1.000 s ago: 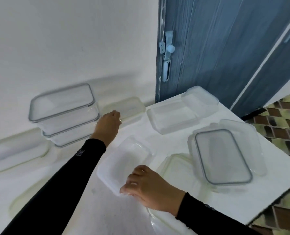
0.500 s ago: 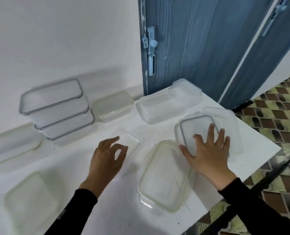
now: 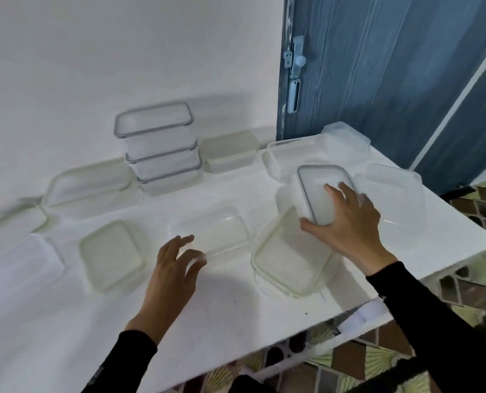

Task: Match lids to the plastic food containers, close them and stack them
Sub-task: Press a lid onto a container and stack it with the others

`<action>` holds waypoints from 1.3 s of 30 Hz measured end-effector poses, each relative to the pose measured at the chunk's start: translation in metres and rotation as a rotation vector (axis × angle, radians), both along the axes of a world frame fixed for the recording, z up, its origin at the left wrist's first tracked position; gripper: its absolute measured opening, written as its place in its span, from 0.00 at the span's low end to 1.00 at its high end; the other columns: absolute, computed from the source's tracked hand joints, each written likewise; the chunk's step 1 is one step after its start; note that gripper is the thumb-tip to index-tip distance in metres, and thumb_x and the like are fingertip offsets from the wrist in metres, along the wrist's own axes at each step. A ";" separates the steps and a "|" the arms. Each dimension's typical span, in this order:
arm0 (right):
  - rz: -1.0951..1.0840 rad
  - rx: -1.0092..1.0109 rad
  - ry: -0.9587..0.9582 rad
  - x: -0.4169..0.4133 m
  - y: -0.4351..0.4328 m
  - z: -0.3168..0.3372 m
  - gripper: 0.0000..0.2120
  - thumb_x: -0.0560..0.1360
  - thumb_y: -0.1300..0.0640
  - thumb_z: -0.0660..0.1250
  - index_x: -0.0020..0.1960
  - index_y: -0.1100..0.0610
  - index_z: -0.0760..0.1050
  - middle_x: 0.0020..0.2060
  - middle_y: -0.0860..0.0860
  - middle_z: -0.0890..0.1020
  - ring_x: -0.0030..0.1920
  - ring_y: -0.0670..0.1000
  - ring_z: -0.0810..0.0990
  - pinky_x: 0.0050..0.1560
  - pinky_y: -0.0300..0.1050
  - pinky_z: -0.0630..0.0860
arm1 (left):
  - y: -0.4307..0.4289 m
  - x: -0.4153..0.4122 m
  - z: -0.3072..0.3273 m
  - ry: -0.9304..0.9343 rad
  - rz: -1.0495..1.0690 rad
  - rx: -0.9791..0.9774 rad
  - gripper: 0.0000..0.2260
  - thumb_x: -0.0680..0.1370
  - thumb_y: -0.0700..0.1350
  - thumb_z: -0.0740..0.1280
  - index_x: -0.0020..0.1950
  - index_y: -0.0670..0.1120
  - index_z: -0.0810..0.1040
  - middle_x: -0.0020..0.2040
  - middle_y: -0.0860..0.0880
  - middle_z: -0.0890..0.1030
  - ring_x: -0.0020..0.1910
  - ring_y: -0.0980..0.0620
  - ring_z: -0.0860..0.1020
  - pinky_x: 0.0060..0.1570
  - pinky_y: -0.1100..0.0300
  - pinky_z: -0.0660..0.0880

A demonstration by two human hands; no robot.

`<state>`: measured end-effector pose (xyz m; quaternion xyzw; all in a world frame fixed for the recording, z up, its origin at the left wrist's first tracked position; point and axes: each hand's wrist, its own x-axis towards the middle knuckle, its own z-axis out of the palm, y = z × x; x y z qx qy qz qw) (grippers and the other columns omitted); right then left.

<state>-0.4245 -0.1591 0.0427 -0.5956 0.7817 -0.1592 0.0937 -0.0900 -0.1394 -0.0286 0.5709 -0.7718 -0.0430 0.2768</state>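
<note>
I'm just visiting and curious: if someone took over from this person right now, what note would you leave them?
Left hand: loosely curled at the near corner of the clear container, gripping nothing.
Right hand: holds the grey-rimmed lid by its near end.
Done: a stack of three lidded containers by the wall.
Left: probably try the lid on that container, stack it, then match the other loose lids and containers on the table.
</note>
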 end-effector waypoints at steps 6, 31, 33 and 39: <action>0.419 -0.246 -0.231 0.090 0.032 -0.013 0.34 0.68 0.37 0.60 0.69 0.52 0.73 0.68 0.52 0.75 0.64 0.57 0.76 0.63 0.58 0.71 | 0.053 0.033 0.007 0.018 -0.018 0.076 0.05 0.72 0.41 0.75 0.45 0.49 0.83 0.64 0.48 0.77 0.68 0.47 0.71 0.63 0.55 0.68; 0.379 0.107 -0.216 0.116 -0.026 0.009 0.50 0.56 0.23 0.71 0.72 0.38 0.57 0.71 0.54 0.62 0.70 0.59 0.61 0.70 0.57 0.61 | 0.060 0.066 0.035 0.544 0.121 0.133 0.09 0.79 0.47 0.63 0.54 0.51 0.82 0.60 0.55 0.79 0.56 0.64 0.78 0.54 0.68 0.75; 0.646 0.157 -0.284 0.131 -0.015 0.016 0.49 0.55 0.25 0.72 0.71 0.35 0.59 0.72 0.50 0.60 0.73 0.55 0.58 0.73 0.56 0.59 | 0.054 0.068 0.037 0.693 0.207 0.215 0.13 0.80 0.54 0.58 0.54 0.52 0.81 0.59 0.55 0.80 0.53 0.61 0.79 0.52 0.63 0.77; 1.011 0.245 -0.189 0.159 -0.003 -0.010 0.44 0.57 0.26 0.74 0.69 0.30 0.59 0.78 0.47 0.51 0.78 0.45 0.45 0.78 0.54 0.44 | 0.051 0.068 0.044 0.848 0.417 0.433 0.22 0.75 0.65 0.59 0.55 0.48 0.77 0.49 0.52 0.81 0.48 0.53 0.80 0.48 0.58 0.76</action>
